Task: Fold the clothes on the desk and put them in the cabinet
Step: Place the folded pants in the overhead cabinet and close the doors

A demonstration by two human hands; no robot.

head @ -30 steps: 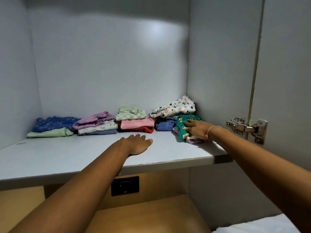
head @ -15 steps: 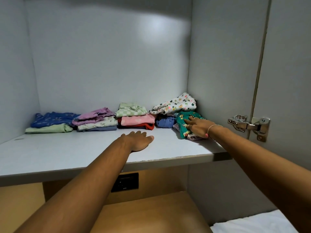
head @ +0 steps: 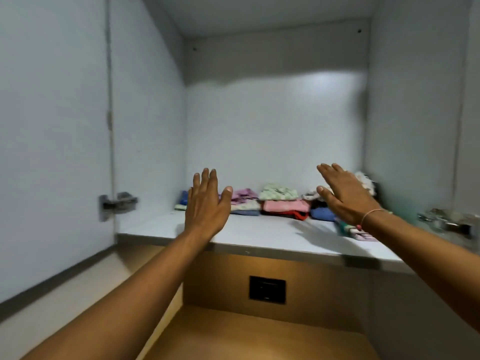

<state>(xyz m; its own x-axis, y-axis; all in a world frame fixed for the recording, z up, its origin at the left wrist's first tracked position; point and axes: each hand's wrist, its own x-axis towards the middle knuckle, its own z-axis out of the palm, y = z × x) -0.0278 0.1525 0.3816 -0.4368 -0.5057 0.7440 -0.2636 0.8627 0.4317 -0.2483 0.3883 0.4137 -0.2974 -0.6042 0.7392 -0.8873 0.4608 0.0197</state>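
- No writing legible anywhere; frame blurred.
- Left hand (head: pixel 206 203) and right hand (head: pixel 346 197) both raised, flat, fingers spread, grasping nothing.
- Folded colourful clothes (head: pixel 283 203) sit behind and between the hands, on the pale grey cabinet shelf (head: pixel 259 233).
- Bare shelf front edge below both wrists; room between the hands.
- Striped folded piece (head: pixel 359 233) under right wrist.

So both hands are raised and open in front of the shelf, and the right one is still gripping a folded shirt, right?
Not quite. The head view shows both hands raised and open, but the right hand grips nothing, like the left hand. The folded clothes lie on the shelf.
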